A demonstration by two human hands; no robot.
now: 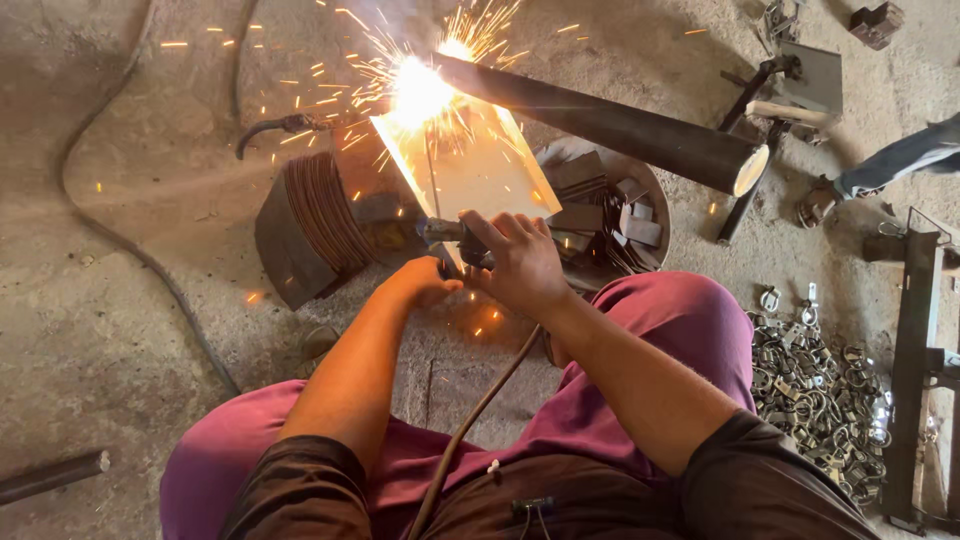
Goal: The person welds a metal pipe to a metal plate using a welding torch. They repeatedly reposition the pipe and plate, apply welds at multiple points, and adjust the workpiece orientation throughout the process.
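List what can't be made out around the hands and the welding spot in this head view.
- Weld point: washed out by glare and sparks; the joint cannot be seen.
- Left hand: fingers hidden behind the right hand; its grip is unclear.
- Electrode holder: mostly covered by both hands.
- Dark pipe: its far end is lost in the glare.
- Metal clamps: too small and jumbled to count.
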